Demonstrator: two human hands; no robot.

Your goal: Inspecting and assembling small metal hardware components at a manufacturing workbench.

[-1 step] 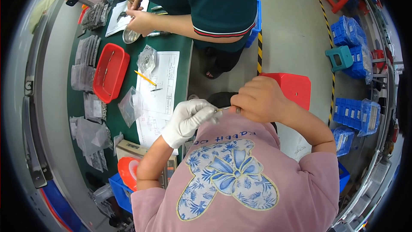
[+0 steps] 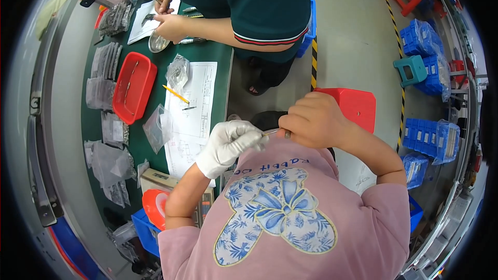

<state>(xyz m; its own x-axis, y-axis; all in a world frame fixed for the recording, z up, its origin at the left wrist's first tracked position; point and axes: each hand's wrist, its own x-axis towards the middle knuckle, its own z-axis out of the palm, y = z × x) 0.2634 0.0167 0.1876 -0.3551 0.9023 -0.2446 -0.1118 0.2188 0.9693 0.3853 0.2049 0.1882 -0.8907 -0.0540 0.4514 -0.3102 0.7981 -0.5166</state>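
Observation:
In front of my chest, both hands meet at a thin, short metal rod (image 2: 272,132), too small to make out in detail. My left hand (image 2: 226,148), in a white glove, pinches its left end between thumb and fingers. My bare right hand (image 2: 315,121) is closed round the other end, with its fingers curled and the knuckles up. Most of the rod is hidden inside my fingers.
Left of me, a green table (image 2: 221,80) bears a red tray (image 2: 150,80), paper drawings (image 2: 206,98), a yellow pencil (image 2: 175,94) and plastic bags (image 2: 110,163). A co-worker's hands (image 2: 170,27) work at its far end. A red stool (image 2: 358,109) stands at right.
The gloved fingers of my left hand have shifted slightly at the rod's end. My right hand stays in nearly the same place.

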